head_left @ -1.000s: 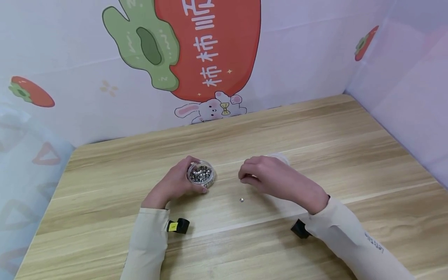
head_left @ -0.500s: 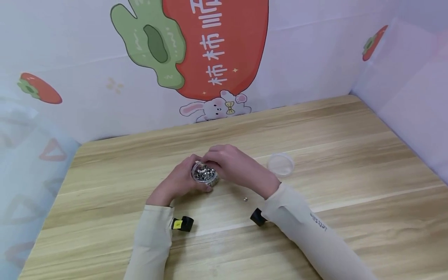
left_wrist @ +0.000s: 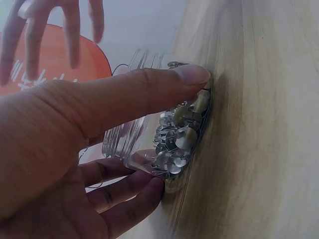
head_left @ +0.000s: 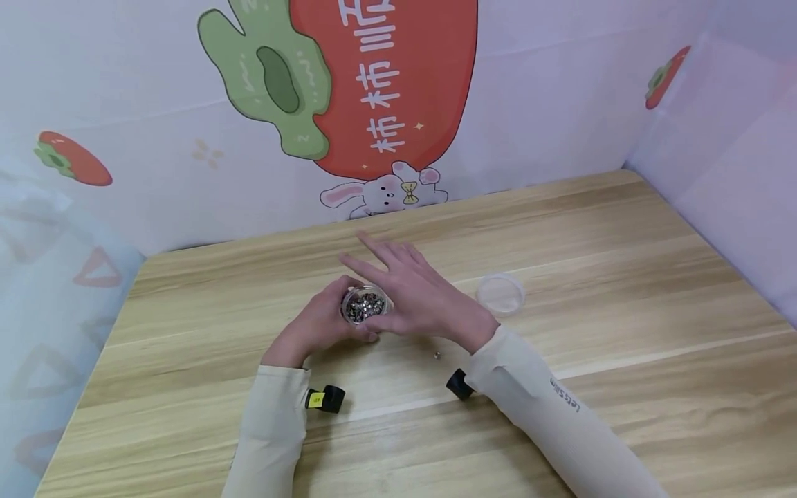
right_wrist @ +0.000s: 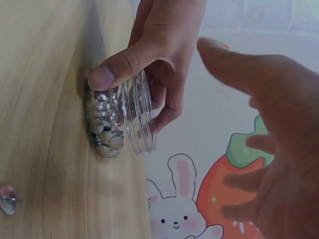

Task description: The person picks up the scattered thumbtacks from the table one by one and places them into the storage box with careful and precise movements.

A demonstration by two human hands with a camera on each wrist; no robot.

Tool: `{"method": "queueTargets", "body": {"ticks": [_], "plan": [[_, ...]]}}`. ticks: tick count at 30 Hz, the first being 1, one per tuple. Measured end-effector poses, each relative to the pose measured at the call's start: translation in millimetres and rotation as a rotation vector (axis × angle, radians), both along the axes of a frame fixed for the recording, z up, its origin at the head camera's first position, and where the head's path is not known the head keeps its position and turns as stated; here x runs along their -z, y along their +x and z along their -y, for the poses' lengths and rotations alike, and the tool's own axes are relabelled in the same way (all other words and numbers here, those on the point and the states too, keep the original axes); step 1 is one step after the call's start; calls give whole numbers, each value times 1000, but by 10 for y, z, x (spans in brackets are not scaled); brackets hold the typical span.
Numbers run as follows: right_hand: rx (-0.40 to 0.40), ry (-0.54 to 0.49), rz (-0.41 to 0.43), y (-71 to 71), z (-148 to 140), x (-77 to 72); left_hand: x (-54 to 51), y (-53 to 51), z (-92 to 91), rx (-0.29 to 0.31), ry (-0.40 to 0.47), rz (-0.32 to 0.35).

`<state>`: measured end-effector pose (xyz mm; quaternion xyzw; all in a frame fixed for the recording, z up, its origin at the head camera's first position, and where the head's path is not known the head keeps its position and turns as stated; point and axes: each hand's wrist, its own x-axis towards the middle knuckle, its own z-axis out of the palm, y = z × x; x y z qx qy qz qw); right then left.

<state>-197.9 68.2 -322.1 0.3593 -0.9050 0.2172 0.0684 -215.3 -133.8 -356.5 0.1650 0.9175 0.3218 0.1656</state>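
My left hand (head_left: 319,324) grips a clear plastic jar (right_wrist: 141,119) that stands without its lid on the table. Silver thumbtacks (left_wrist: 179,132) fill the lower part of it. Over the jar's right side hangs my right hand (head_left: 418,296), its fingers spread and straight and nothing held between them. In the head view its thumb overlaps the near right part of the rim; the right wrist view shows the thumb apart from the jar. One loose thumbtack (head_left: 437,355) lies on the table below my right wrist, its pin sticking out in the right wrist view.
A clear round lid (head_left: 501,293) lies flat on the wooden table (head_left: 591,277), to the right of my right hand. Behind the table and at both sides hang printed cloth walls (head_left: 529,104). A black wrist camera (head_left: 333,399) sits at each wrist.
My right hand moved left from beside the lid to the jar, which uncovered the lid. Its fingers were bent together over the rim half a second ago and are now spread. The left hand keeps its grip.
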Motion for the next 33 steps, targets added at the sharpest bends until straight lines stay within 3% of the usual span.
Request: {"method": "queueTargets", "body": {"ticks": [8,14,21,28,33], "plan": [[0,21,-42,40,-43,-9,15,-26,-8,28,13,-31],[-12,70,-58,236,-292,25,17,-29,-51,10,-10,10],[40,120,-45,452,-726,103,20,-19,-26,-17,-45,12],[10,91,-37,474,-809,125,23,-10,5,-16,-42,0],[2,94,41,492,-784,151,20,-1,1,-14,-36,3]]}}
